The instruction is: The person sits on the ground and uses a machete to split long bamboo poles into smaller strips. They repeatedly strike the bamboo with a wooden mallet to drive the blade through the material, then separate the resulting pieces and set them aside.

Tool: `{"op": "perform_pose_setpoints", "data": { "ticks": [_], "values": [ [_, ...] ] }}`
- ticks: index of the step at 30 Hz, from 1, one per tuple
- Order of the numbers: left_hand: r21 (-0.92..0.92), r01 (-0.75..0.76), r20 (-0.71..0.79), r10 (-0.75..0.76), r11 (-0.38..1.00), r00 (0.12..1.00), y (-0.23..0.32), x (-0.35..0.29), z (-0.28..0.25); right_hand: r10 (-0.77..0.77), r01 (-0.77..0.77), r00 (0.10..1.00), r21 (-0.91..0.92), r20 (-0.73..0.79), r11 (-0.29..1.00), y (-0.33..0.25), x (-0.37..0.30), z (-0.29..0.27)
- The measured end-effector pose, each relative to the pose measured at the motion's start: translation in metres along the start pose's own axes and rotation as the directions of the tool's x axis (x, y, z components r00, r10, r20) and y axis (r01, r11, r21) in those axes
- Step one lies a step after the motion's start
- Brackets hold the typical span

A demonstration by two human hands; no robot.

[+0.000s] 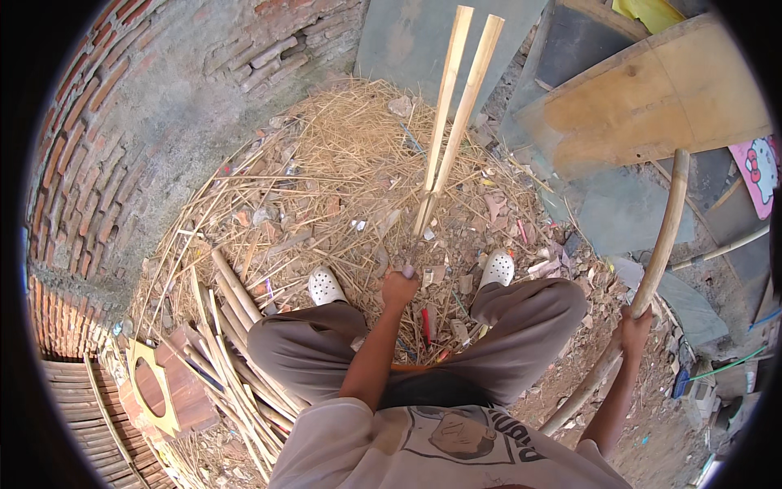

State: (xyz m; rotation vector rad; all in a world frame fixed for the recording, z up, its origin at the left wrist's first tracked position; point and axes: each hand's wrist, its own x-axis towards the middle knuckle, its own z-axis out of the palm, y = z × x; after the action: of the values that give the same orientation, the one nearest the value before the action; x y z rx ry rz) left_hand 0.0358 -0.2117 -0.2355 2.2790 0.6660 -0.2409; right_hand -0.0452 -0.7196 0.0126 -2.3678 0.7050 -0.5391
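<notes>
Seen from above, a seated person in grey trousers and white clogs works over a heap of straw and shavings (pixel 342 171) that spreads from the centre toward twelve o'clock, against a curved brick wall (pixel 122 122) at ten o'clock. The left hand (pixel 399 287), at the centre of the view, has its fingers curled tight around a handle or the base of a split bamboo stick (pixel 452 114); which of the two cannot be told. The stick's two pale halves fork apart toward twelve o'clock, seemingly so the split can open along the grain. The right hand (pixel 634 326), at four o'clock, wraps its fingers closed round a thicker bamboo pole (pixel 652 269) that slants from the ground up toward two o'clock, apparently kept within reach beside the knee. A bundle of cut bamboo strips (pixel 236 342) lies by the left leg at eight o'clock, and wooden boards (pixel 652 98) lean at two o'clock
</notes>
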Motion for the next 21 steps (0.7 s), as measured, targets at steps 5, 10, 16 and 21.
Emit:
{"op": "perform_pose_setpoints", "data": {
  "ticks": [5,10,16,21],
  "values": [
    [-0.311,0.141,0.025,-0.140,0.940,0.990,0.000,-0.008,0.023,0.425,-0.309,0.882,-0.431,0.204,0.848,0.148,-0.147,0.114],
    [-0.380,0.241,0.178,-0.185,0.893,0.966,0.013,-0.021,0.015,0.595,-0.404,0.712,-0.476,0.372,0.781,0.249,-0.272,0.185],
    [-0.509,0.426,0.488,-0.157,0.748,0.859,0.041,-0.024,0.021,0.359,-0.217,0.746,-0.306,0.560,0.927,0.264,-0.229,0.167],
    [-0.682,0.485,0.512,-0.117,0.547,0.851,0.046,-0.023,0.041,-0.301,0.304,0.952,-0.181,0.043,0.935,-0.001,-0.101,0.087]
  ]
}}
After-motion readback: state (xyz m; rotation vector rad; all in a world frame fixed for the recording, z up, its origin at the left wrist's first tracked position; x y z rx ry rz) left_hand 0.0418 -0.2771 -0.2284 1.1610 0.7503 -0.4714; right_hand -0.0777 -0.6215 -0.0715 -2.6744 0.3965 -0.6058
